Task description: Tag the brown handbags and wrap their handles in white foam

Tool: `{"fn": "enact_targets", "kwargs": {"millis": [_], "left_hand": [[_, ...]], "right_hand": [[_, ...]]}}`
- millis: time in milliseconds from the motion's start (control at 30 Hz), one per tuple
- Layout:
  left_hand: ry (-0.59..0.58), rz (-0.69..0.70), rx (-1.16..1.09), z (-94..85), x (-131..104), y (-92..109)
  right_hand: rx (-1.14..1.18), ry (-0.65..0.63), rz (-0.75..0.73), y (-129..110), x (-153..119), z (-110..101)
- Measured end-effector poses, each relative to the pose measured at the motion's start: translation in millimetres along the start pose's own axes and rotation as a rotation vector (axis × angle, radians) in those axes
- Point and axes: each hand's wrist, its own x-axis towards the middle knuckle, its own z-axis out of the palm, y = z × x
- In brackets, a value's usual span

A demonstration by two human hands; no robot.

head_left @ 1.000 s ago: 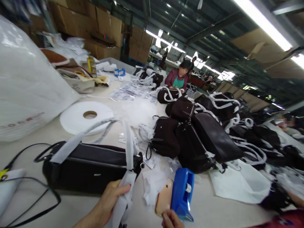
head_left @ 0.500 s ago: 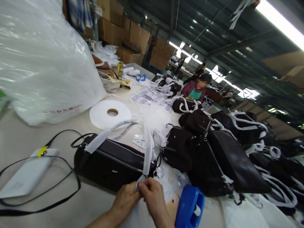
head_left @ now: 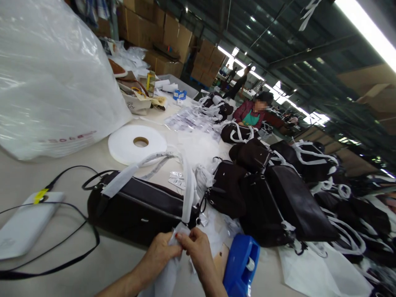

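A dark handbag (head_left: pixel 133 210) lies on the table in front of me, its handles (head_left: pixel 187 185) wrapped in white paper. At its near right corner my left hand (head_left: pixel 162 249) pinches a strip of thin white wrapping (head_left: pixel 168 274) that hangs down toward me. Close beside it, my right hand (head_left: pixel 195 244) pinches the upper part of the same wrapping, thumb against fingers. What lies under the wrapping is hidden. A small red spot shows near the right hand's fingertips.
A blue tape dispenser-like object (head_left: pixel 241 264) stands right of my hands. More dark bags (head_left: pixel 262 206) crowd the right side. A white tape roll (head_left: pixel 136 144), a white power bank-like block (head_left: pixel 31 222) with a cord, and a large plastic bag (head_left: pixel 58 82) lie left. A co-worker (head_left: pixel 249 113) sits across.
The view has shifted slightly, so things sit further left. Both hands stay at the bag's corner; more white wrapping now shows between and above the fingers.
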Motion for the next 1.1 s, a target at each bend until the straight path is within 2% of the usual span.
{"fn": "enact_targets", "kwargs": {"millis": [100, 233, 333, 433, 533, 633, 733, 867, 1033, 1100], "left_hand": [[-0.041, -0.058, -0.096, 1.6, -2.7, 5.1], [-0.084, -0.067, -0.134, 2.5, -4.4, 8.1], [-0.107, -0.085, -0.139, 1.3, -4.5, 5.4], [0.066, -0.089, -0.044, 0.0, -6.5, -2.6], [0.325, 0.045, 0.086, -0.4, -11.6, -13.6], [0.408, 0.193, 0.127, -0.2, -17.1, -21.9], [0.374, 0.243, 0.145, 0.2, -19.9, -21.4], [0.368, 0.206, 0.090, 0.9, -17.5, -9.8], [0.139, 0.066, -0.040, -1.4, -5.5, -0.9], [0.111, 0.016, -0.069, -2.3, -2.0, 0.9]], "right_hand": [[0.150, -0.087, 0.030, 10.5, 0.5, 2.5], [0.352, -0.165, 0.058, 16.9, -7.5, 4.0], [0.501, -0.171, 0.083, 22.7, -11.6, 7.7], [0.524, -0.073, 0.061, 30.6, -12.3, 14.5], [0.545, -0.020, 0.070, 35.2, -12.8, 20.5], [0.560, 0.000, 0.079, 35.4, -13.5, 23.2], [0.547, 0.009, 0.071, 34.9, -13.5, 23.0], [0.528, -0.001, 0.054, 36.0, -12.9, 21.4], [0.526, -0.057, 0.039, 36.7, -12.5, 19.2], [0.536, -0.071, 0.043, 35.7, -12.4, 18.2]]}}
